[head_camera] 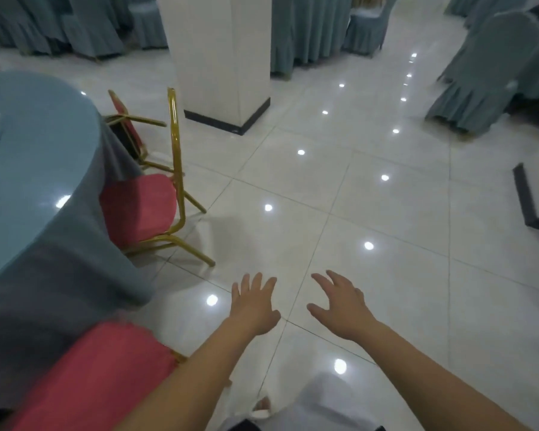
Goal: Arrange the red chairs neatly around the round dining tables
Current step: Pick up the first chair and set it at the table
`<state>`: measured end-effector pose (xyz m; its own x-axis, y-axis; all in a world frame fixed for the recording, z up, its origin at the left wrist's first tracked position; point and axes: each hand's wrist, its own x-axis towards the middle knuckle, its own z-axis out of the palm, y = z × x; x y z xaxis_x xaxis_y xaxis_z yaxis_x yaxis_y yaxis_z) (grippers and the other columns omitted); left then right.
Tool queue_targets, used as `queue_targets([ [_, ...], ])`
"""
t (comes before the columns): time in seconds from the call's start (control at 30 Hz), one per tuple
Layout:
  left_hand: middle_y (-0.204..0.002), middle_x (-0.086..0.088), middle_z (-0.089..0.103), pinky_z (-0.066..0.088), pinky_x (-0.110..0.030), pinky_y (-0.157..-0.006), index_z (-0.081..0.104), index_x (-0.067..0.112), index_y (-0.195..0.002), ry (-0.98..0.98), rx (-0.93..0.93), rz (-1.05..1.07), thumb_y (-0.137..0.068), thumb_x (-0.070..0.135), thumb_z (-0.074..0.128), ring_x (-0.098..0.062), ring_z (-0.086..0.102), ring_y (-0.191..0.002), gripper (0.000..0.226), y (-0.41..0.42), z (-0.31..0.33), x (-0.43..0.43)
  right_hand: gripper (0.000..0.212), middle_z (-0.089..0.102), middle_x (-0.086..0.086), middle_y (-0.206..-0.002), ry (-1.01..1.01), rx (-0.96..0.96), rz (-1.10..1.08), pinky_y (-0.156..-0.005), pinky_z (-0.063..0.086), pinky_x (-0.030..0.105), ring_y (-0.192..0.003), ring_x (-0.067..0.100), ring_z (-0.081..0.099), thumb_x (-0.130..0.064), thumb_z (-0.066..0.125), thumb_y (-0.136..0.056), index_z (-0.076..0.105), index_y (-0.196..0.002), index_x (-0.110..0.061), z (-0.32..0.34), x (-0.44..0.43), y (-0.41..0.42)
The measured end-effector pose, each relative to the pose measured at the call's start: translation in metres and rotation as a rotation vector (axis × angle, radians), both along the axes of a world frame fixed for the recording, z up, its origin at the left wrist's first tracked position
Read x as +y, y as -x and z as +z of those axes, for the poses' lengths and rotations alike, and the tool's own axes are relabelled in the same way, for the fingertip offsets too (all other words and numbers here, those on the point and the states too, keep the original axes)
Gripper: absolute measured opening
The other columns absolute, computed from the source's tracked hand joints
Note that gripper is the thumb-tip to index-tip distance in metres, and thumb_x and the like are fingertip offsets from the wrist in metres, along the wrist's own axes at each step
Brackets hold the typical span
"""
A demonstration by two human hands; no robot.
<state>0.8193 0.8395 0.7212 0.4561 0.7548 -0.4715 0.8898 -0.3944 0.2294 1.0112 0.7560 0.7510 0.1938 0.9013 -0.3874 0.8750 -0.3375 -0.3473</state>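
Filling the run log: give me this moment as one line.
left hand: open, empty | right hand: open, empty | near chair: by table | middle chair: tucked in | far chair: looks tilted

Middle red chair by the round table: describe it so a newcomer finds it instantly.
Find the round table with the blue-grey cloth at the left. Of the red chairs along its right side, take the middle chair, seat against the cloth. Unlike the tipped far chair by the white pillar it stands upright, and unlike the near chair its gold legs show.
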Motion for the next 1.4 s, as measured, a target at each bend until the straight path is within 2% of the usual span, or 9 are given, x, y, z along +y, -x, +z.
queue_targets([
  [0.27, -0.164, 0.003, -0.007, -0.001, -0.051, -0.119, 0.000, 0.039, -0.155, 0.126, 0.035, 0.010, -0.088, 0.048, 0.052, -0.028, -0.008, -0.150, 0.085, -0.066, -0.026, 0.162, 0.067, 0.019, -0.001, -0.163, 0.032, 0.112, -0.251, -0.117, 0.016, 0.052, -0.149, 0.021, 0.016, -0.059, 0.047, -0.090, 0.026, -0.151, -0.040, -0.044, 0.134, -0.067],
  [0.5, -0.164, 0.004, -0.001, 0.008, -0.048, -0.120, 0.002, 0.037, -0.155, 0.157, 0.071, 0.218, -0.089, 0.048, 0.053, -0.030, 0.000, -0.150, 0.085, -0.094, -0.005, 0.334, 0.070, 0.019, 0.002, -0.162, -0.014, 0.182, -0.097, -0.119, 0.014, 0.051, -0.149, 0.021, 0.015, -0.059, 0.049, -0.089, 0.026, -0.152, -0.038, -0.025, 0.350, -0.129],
  [0.6, -0.164, 0.002, 0.004, 0.012, -0.045, -0.120, 0.007, 0.034, -0.156, 0.136, -0.047, 0.377, -0.089, 0.044, 0.055, -0.027, 0.003, -0.150, 0.083, -0.105, 0.007, 0.406, 0.069, 0.020, 0.001, -0.162, -0.028, 0.220, -0.004, -0.119, 0.013, 0.049, -0.149, 0.020, 0.015, -0.057, 0.050, -0.090, 0.026, -0.152, -0.037, -0.018, 0.440, -0.139],
  [0.7, -0.163, 0.001, 0.012, 0.018, -0.043, -0.120, 0.015, 0.031, -0.155, 0.203, -0.216, 0.582, -0.088, 0.040, 0.059, -0.025, 0.010, -0.149, 0.081, -0.109, 0.010, 0.461, 0.070, 0.019, 0.002, -0.162, 0.021, 0.243, 0.072, -0.118, 0.012, 0.048, -0.149, 0.021, 0.014, -0.057, 0.051, -0.090, 0.026, -0.152, -0.038, -0.021, 0.518, -0.138],
  [0.8, -0.161, 0.003, 0.016, 0.021, -0.045, -0.119, 0.018, 0.031, -0.154, 0.255, -0.267, 0.676, -0.085, 0.041, 0.062, -0.025, 0.013, -0.148, 0.083, -0.112, -0.001, 0.519, 0.071, 0.018, 0.001, -0.163, 0.047, 0.231, 0.157, -0.118, 0.013, 0.049, -0.149, 0.020, 0.014, -0.059, 0.051, -0.089, 0.025, -0.152, -0.039, -0.028, 0.592, -0.135],
  [0.97, -0.162, 0.000, 0.018, 0.021, -0.044, -0.118, 0.018, 0.029, -0.155, 0.209, -0.254, 0.665, -0.084, 0.043, 0.061, -0.029, 0.014, -0.148, 0.083, -0.121, -0.018, 0.662, 0.071, 0.018, 0.002, -0.163, 0.037, 0.139, 0.206, -0.117, 0.016, 0.050, -0.149, 0.022, 0.017, -0.060, 0.051, -0.089, 0.025, -0.152, -0.039, -0.026, 0.741, -0.139],
  [1.1, -0.162, -0.001, 0.017, 0.022, -0.046, -0.117, 0.018, 0.029, -0.154, 0.230, -0.343, 0.671, -0.085, 0.040, 0.061, -0.029, 0.014, -0.148, 0.083, -0.123, -0.010, 0.783, 0.074, 0.018, 0.002, -0.163, 0.036, 0.117, 0.181, -0.116, 0.019, 0.049, -0.148, 0.023, 0.018, -0.059, 0.054, -0.089, 0.024, -0.153, -0.038, -0.005, 0.850, -0.138],
  [1.27, -0.160, 0.000, 0.023, 0.026, -0.043, -0.116, 0.021, 0.027, -0.154, 0.222, -0.386, 0.692, -0.087, 0.036, 0.060, -0.028, 0.019, -0.145, 0.077, -0.120, -0.001, 0.927, 0.076, 0.018, 0.001, -0.162, 0.017, 0.136, 0.142, -0.117, 0.015, 0.047, -0.149, 0.020, 0.012, -0.060, 0.057, -0.087, 0.023, -0.153, -0.040, 0.011, 0.971, -0.135],
  [1.4, -0.160, -0.001, 0.023, 0.025, -0.046, -0.116, 0.022, 0.027, -0.154, 0.266, -0.384, 0.712, -0.087, 0.036, 0.061, -0.028, 0.018, -0.146, 0.078, -0.112, -0.004, 1.009, 0.076, 0.018, 0.001, -0.162, 0.056, 0.175, 0.096, -0.117, 0.016, 0.047, -0.149, 0.021, 0.013, -0.059, 0.058, -0.087, 0.023, -0.152, -0.041, 0.007, 1.054, -0.140],
])
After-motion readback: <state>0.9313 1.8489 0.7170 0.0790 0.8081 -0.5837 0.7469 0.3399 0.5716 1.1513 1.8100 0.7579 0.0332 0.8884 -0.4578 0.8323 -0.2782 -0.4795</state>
